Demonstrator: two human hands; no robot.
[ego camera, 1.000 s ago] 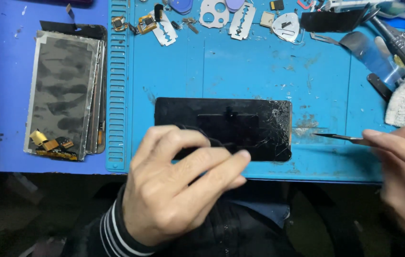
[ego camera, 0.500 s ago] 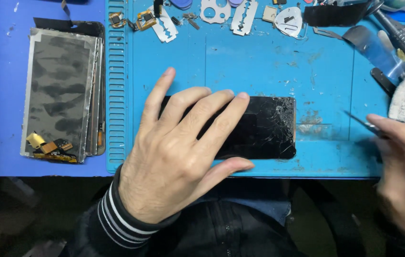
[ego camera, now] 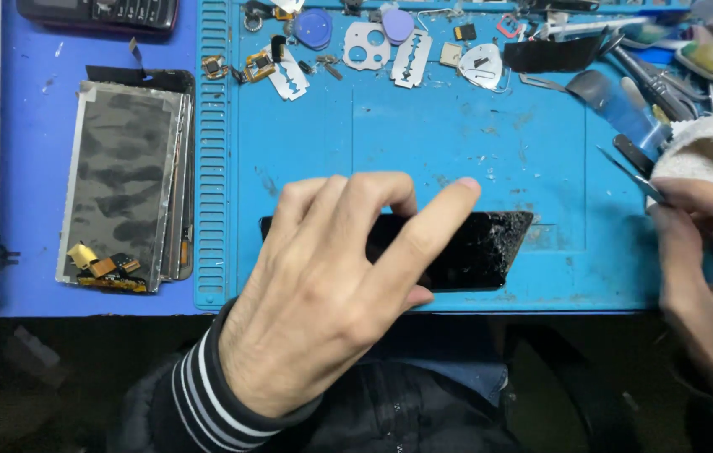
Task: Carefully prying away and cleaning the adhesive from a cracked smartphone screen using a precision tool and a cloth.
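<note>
Since 0.5 s ago, left hand (ego camera: 331,294) lifted off flat, fingers now arched, gripping cracked black screen (ego camera: 478,252). Right hand (ego camera: 709,285), at 3 o'clock, pinches tweezers (ego camera: 629,174).

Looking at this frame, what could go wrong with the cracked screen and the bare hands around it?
1. The left hand grips the black phone screen, whose right end is shattered; bare fingers near the cracks could be cut by splinters.
2. The right hand holds thin tweezers pointing up and left; a slip could jab the other hand or scratch the glass.
3. Loose razor blades lie at the top of the blue mat, a hazard when reaching for parts.
</note>
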